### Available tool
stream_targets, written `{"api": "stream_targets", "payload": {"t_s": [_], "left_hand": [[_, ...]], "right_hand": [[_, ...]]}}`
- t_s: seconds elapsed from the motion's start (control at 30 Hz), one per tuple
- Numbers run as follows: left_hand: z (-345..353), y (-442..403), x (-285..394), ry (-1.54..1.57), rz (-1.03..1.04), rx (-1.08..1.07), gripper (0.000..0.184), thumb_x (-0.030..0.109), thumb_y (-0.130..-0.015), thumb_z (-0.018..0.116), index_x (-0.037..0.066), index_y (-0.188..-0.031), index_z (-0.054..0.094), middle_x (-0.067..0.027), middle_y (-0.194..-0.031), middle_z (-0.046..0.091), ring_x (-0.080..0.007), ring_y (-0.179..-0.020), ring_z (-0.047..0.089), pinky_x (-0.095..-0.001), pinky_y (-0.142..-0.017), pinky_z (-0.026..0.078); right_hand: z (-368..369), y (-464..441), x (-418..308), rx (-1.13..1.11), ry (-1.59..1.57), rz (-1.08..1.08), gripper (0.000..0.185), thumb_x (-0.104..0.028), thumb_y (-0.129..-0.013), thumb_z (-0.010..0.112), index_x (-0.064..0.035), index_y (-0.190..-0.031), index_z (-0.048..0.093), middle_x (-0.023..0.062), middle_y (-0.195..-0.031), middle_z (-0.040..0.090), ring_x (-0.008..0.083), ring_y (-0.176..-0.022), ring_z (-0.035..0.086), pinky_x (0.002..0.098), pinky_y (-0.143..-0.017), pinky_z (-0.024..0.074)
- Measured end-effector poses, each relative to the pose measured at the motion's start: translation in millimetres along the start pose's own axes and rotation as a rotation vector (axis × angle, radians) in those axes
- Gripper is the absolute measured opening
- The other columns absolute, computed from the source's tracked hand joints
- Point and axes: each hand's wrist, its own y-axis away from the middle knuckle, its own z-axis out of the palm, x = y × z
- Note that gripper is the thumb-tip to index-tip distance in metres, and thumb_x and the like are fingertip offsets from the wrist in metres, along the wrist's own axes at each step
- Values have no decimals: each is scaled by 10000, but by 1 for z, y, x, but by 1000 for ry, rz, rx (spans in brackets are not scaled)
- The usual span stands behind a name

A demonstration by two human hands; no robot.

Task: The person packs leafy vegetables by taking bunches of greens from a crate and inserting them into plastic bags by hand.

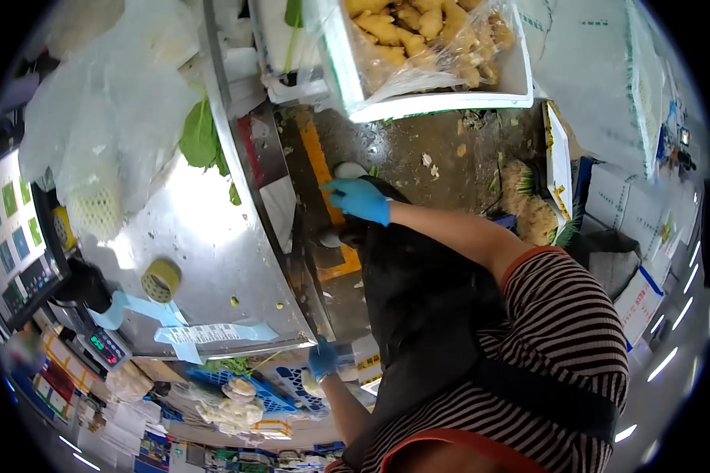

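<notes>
My right hand [357, 199], in a blue glove, hangs over the floor in front of the dark apron [418, 292]. Its fingers are stretched out with nothing in them. My left hand [322, 360], also blue-gloved, is at the near corner of the metal table [213, 260]; its fingers point towards the edge and appear to hold nothing, though they show only in part. On the tabletop lie a yellowish tape roll [161, 281], light-blue tape strips [252, 332] with a printed label [205, 333], and a green leaf [199, 135].
A foam box [457, 102] of ginger [410, 27] stands ahead. Clear plastic bags [118, 102] cover the table's far part, near a lit scale display [102, 345]. Blue crates [260, 392] stand beyond my left hand. Scraps litter the wet floor [442, 158] beside a box of root-ended greens [532, 209].
</notes>
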Motion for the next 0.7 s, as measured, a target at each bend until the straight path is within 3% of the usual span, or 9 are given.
{"api": "stream_targets", "payload": {"t_s": [0.07, 0.17, 0.23, 0.27, 0.3, 0.43, 0.53, 0.63, 0.7], "left_hand": [[-61, -24, 3, -28, -13, -156, 246, 180, -876, 540, 20, -1014, 665, -113, -686, 656, -267, -611, 635, -376, -580, 513], [-121, -69, -2, -308, 75, -104, 355, 214, -896, 499, 7, -1165, 603, -175, -1049, 664, -301, -879, 663, -409, -759, 532], [-143, -97, -17, -485, 195, -84, 409, 209, -909, 454, -4, -1245, 550, -197, -1174, 613, -322, -978, 637, -430, -820, 521], [-147, -106, -21, -522, 208, -98, 432, 207, -915, 435, -6, -1280, 527, -207, -1227, 588, -334, -1026, 621, -442, -852, 513], [-139, -110, -23, -456, 123, -156, 445, 205, -921, 423, -2, -1305, 511, -214, -1261, 564, -349, -1071, 601, -458, -888, 499], [-150, -134, -12, -212, -194, -566, 502, 201, -933, 406, 3, -1395, 422, -202, -1392, 464, -376, -1259, 473, -515, -1042, 389], [-145, -137, -12, -167, -350, -760, 490, 215, -938, 402, 19, -1386, 437, -186, -1391, 472, -358, -1260, 476, -495, -1037, 393], [-141, -134, -12, -160, -417, -809, 479, 230, -944, 398, 35, -1378, 451, -170, -1389, 480, -340, -1261, 478, -475, -1032, 397], [-140, -132, -12, -145, -447, -834, 472, 240, -947, 396, 46, -1372, 461, -160, -1387, 485, -328, -1262, 480, -462, -1028, 400]], "right_hand": [[8, -33, -25, 80, -16, -130, 307, -236, -890, 593, -115, -1168, 635, 160, -1105, 655, 321, -893, 655, 379, -784, 515], [8, -100, -64, 173, -15, -341, 226, -232, -894, 572, -106, -1069, 641, 182, -1095, 642, 345, -906, 642, 409, -763, 507], [11, -150, -88, 296, 16, -291, 172, -200, -906, 543, -83, -1008, 617, 165, -997, 643, 295, -877, 631, 393, -755, 500], [15, -171, -99, 344, -233, -270, 163, -186, -881, 584, -56, -964, 636, 170, -893, 641, 298, -765, 617, 395, -695, 485], [17, -188, -108, 386, -480, -243, 160, -172, -856, 625, -28, -920, 654, 174, -789, 639, 301, -653, 604, 397, -636, 471], [-3, -237, -145, 796, -350, -394, 216, -182, -797, 702, -36, -950, 656, 178, -845, 639, 347, -728, 605, 429, -676, 482], [-18, -255, -166, 1054, 100, -565, 334, -184, -752, 732, -91, -1063, 659, 147, -940, 646, 386, -873, 594, 476, -758, 480], [-11, -285, -161, 869, 461, -386, 376, -178, -743, 721, -107, -1107, 658, 132, -960, 655, 379, -926, 597, 456, -810, 484], [-9, -296, -156, 730, 340, -333, 388, -184, -740, 721, -104, -1114, 658, 129, -957, 655, 376, -919, 595, 453, -806, 484]]}}
